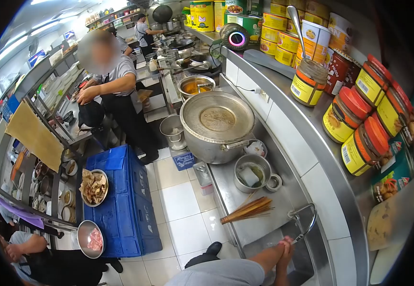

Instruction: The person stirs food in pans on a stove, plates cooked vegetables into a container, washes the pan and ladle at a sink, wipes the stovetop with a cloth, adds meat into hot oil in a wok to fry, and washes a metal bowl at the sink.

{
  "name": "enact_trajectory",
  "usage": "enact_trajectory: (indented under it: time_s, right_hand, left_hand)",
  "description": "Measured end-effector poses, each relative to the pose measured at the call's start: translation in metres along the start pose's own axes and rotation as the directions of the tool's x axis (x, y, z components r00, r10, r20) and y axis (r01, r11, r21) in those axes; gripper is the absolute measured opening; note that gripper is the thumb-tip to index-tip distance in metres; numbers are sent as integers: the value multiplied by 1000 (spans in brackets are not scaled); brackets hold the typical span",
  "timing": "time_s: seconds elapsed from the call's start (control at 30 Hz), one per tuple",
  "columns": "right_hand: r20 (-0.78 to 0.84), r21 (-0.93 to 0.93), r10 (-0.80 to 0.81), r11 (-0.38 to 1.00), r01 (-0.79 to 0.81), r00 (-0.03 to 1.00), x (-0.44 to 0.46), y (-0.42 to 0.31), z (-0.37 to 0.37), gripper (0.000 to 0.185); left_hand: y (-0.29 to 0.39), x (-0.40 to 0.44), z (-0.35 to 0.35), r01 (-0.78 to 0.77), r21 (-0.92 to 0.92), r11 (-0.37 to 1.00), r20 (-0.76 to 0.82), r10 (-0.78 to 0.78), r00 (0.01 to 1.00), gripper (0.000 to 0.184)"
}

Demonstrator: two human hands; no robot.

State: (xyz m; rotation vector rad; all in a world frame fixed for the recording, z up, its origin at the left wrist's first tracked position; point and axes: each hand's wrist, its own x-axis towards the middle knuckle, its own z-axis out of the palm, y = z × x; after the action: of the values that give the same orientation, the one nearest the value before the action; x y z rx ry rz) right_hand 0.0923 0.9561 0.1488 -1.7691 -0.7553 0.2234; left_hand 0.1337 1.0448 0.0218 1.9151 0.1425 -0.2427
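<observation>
My left hand point(280, 248) and my right hand point(288, 252) are pressed together over the steel sink basin point(259, 251), just below the curved tap point(310, 227). Their fingers look closed against each other, and anything between the palms is hidden. I cannot make out whether water is running. A bundle of thin brown sticks point(248, 209), like a bamboo wok brush, lies on the sink's drainboard beyond my hands. Farther along, a metal pot point(240, 183) holds liquid and a whitish block. Next to it is a small metal cup point(274, 182).
A large lidded pot point(216, 117) stands past the drainboard. Jars point(360, 148) and cans line the steel shelf point(307, 128) above the sink. Blue crates point(121, 209) stand across the tiled floor, beside bowls of food. A co-worker point(116, 86) works at the left counter, with other people nearby.
</observation>
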Motion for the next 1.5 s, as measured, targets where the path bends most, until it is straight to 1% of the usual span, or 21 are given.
enact_trajectory:
  time_s: [0.07, 0.13, 0.17, 0.23, 0.33, 0.47, 0.53, 0.63, 0.67, 0.73, 0.77, 0.83, 0.97, 1.03, 1.17, 1.23, 1.27, 1.33, 1.37, 1.43, 1.5]
  right_hand:
    - [-54, -58, 196, 978, -199, 979, 0, 56, -5, 33]
    - [-134, 400, 557, 787, -470, 820, 7, 85, -6, 38]
    - [-133, 395, 554, 790, -469, 822, 5, 65, -3, 38]
    - [213, 738, 742, 305, -602, 636, -12, 10, 10, 47]
    - [296, 706, 834, 138, -695, 466, -8, -56, 24, 50]
    - [199, 662, 577, 517, -542, 792, -5, 92, 9, 48]
    - [295, 917, 623, 28, -397, 725, 2, 171, 6, 49]
    - [357, 924, 671, -152, -351, 650, 7, 89, 20, 50]
    - [362, 921, 671, -153, -357, 647, 3, 66, 22, 50]
    - [419, 755, 467, 297, -584, 779, 0, 25, 21, 52]
    - [415, 757, 465, 301, -581, 782, 2, 0, 20, 52]
    - [428, 584, 828, 53, -810, 363, 7, -35, 21, 53]
    - [423, 399, 801, 254, -881, 423, 25, 49, 3, 54]
    - [257, 738, 901, 51, -672, 351, 35, 82, -2, 58]
    - [279, 735, 902, 19, -677, 329, 26, 90, -11, 66]
    - [166, 237, 945, 238, -942, 281, 18, 87, -23, 76]
    - [172, 228, 945, 235, -945, 277, 12, 114, -34, 76]
    - [-294, -227, 476, 808, -545, 829, -3, 191, -58, 78]
    - [-273, -115, 589, 765, -634, 760, -4, 194, -62, 77]
    - [64, 204, 945, 301, -932, 319, 7, 154, -54, 74]
    - [207, 248, 962, 125, -961, 178, 8, 131, -45, 71]
  left_hand:
    - [0, 1, 0, 3, -4, 1000, -5, -3, 1000, 33]
    - [1, 2, -1, 7, -5, 1000, -12, -7, 1000, 33]
    - [0, 4, -1, 5, -10, 1000, -14, -5, 1000, 33]
    - [0, 5, 0, 7, -15, 1000, -18, -8, 1000, 33]
    - [-1, 6, 1, 11, -23, 1000, -22, -11, 1000, 33]
    - [1, 4, 2, 10, -32, 999, -35, -11, 999, 34]
    - [2, 5, 1, 9, -36, 999, -39, -11, 999, 34]
    - [-1, 7, 5, 10, -43, 999, -45, -12, 999, 34]
    - [-2, 7, 5, 13, -45, 999, -48, -15, 999, 34]
    - [-4, 8, 4, 12, -48, 999, -57, -15, 998, 34]
    - [-4, 10, 4, 10, -48, 999, -57, -13, 998, 34]
    - [-5, 12, 3, 11, -45, 999, -60, -14, 998, 34]
    - [-8, 11, 3, 14, -46, 999, -72, -17, 997, 34]
    - [-11, 10, 5, 19, -44, 999, -86, -23, 996, 34]
    - [-20, 21, 12, 24, -22, 999, -140, -27, 990, 35]
    - [-26, 36, 32, 40, 57, 998, -230, -26, 973, 35]
    - [-32, 43, 40, 42, 96, 995, -274, -14, 962, 35]
    - [-32, 24, 44, 70, 84, 994, -360, -36, 932, 36]
    - [-33, 16, 46, 83, 76, 994, -401, -46, 915, 36]
    - [13, -40, 9, 118, 1, 993, -187, -116, 975, 39]
    - [19, -66, -1, -15, 36, 999, -61, 17, 998, 39]
